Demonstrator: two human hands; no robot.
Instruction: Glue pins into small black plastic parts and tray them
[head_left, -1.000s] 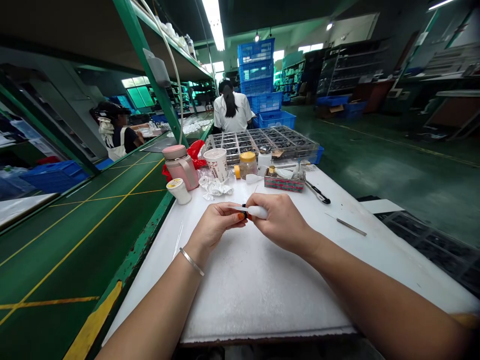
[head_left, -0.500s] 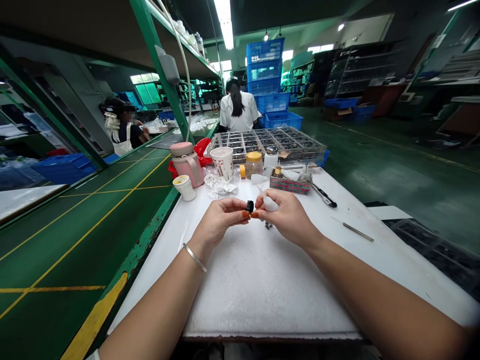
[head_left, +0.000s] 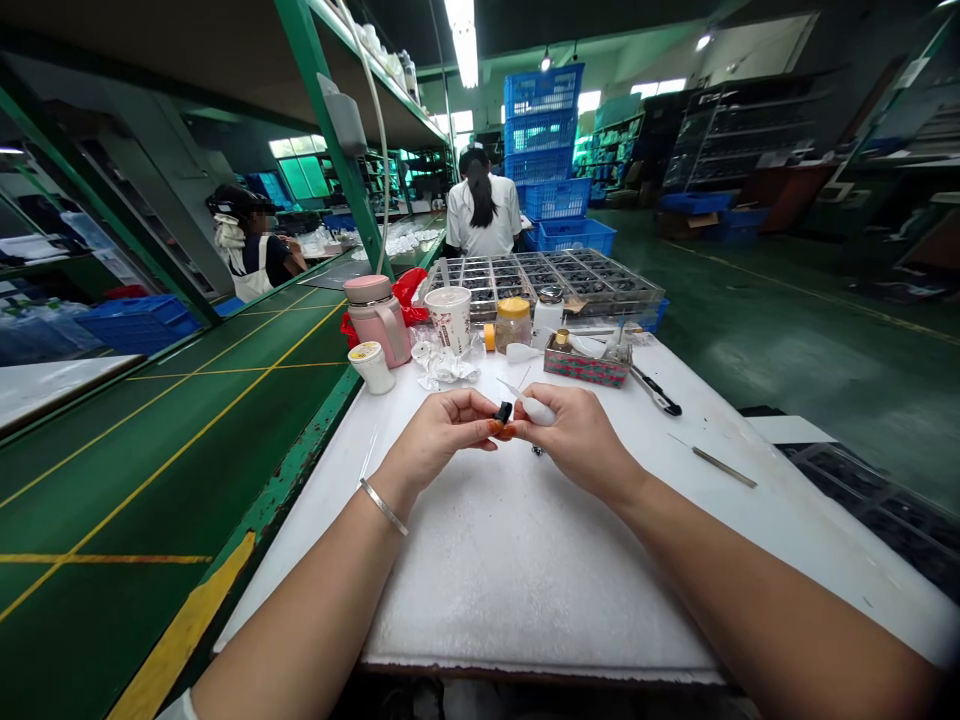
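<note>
Over the white table, my left hand pinches a small black part between thumb and fingers. Close against it, my right hand is closed around a white squeeze bottle with a thin pointed nozzle, which points up and to the left. The right thumb and fingertips meet the left ones at the black part, partly hiding it. A few tiny dark pieces lie on the table just below the right hand.
Behind the hands stand a pink mug, a paper cup, a yellow-lidded jar and a small box of bottles. Rightward lie a cutter knife and a thin needle tool. Compartment trays are farther back; a green conveyor runs along the left.
The black part has tilted in my left fingers. The squeeze bottle's nozzle now leans further left, above the part. The whole view has shifted slightly.
</note>
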